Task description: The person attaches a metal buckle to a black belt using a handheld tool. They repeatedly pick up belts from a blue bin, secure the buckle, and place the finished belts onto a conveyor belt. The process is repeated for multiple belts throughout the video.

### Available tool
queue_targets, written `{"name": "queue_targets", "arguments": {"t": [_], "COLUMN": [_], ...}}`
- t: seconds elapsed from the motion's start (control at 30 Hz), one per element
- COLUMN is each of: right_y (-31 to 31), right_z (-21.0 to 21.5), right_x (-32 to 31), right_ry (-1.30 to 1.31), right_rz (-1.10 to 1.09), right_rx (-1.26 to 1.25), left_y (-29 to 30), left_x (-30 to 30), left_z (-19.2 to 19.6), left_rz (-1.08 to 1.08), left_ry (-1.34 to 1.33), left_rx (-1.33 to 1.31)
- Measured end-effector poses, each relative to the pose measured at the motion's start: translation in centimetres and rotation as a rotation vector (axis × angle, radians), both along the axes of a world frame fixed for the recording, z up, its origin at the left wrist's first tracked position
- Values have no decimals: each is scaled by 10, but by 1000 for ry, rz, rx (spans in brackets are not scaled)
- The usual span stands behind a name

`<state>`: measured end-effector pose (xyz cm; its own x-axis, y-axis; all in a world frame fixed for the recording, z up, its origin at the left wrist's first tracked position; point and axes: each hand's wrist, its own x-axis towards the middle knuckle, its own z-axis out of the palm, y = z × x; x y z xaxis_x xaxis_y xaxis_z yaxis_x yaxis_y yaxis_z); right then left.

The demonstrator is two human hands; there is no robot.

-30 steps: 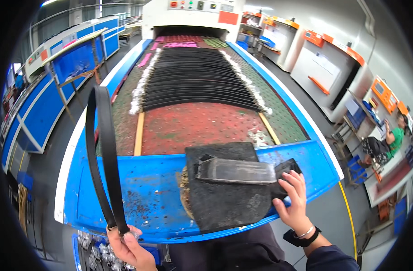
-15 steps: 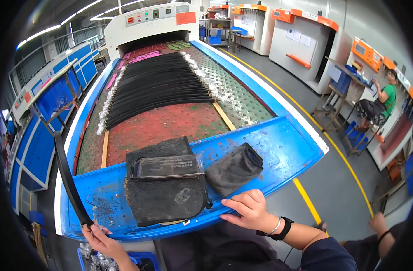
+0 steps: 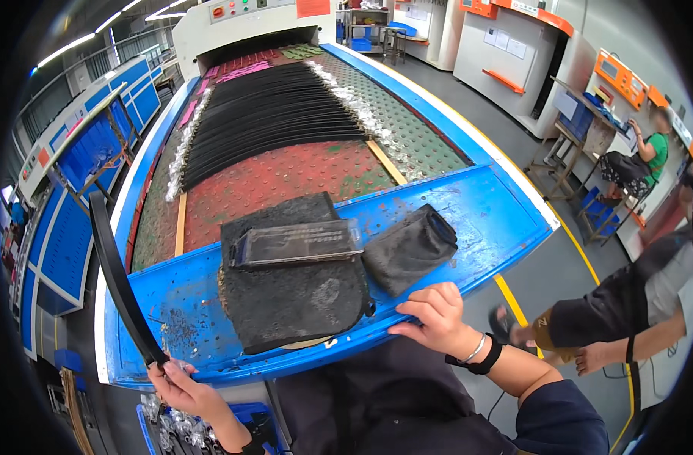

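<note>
The left hand (image 3: 177, 382) pinches the black strap (image 3: 120, 280) low; a loose grip could drop it. The right hand (image 3: 436, 312), half-curled, empty, rests at the blue tray (image 3: 502, 208).

- Left hand (image 3: 181, 388): long flat strap of smooth, leather-like material (image 3: 119, 284), solid black, faint sheen.
- Ahead of that grip: shallow blue painted tray (image 3: 506, 205), dark speckles.
- Right of grip: flat rough-edged charcoal mat (image 3: 293, 315), pale grey smudge.
- Just beyond right hand (image 3: 436, 317): creased dark-grey cloth bundle (image 3: 407, 254), no print seen.
- Farther out from grip: studded belt (image 3: 278, 182), mottled red/green; across it, row of thin black straps (image 3: 263, 114), striped look, whitish wrapped ends.
</note>
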<state>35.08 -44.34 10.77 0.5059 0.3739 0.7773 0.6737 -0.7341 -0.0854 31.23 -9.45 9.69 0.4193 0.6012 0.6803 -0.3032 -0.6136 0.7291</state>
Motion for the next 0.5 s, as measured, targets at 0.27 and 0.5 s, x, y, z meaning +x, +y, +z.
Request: {"name": "queue_targets", "arguments": {"t": [0.27, 0.5], "right_y": [1, -7], "right_z": [30, 48], "right_x": [-5, 8], "right_ry": [122, 117], "right_rz": [-64, -239], "right_rx": [59, -67], "left_y": [7, -4], "left_x": [-1, -6], "left_z": [-9, 17], "left_rz": [-19, 47], "left_ry": [9, 9], "left_rx": [-66, 176]}}
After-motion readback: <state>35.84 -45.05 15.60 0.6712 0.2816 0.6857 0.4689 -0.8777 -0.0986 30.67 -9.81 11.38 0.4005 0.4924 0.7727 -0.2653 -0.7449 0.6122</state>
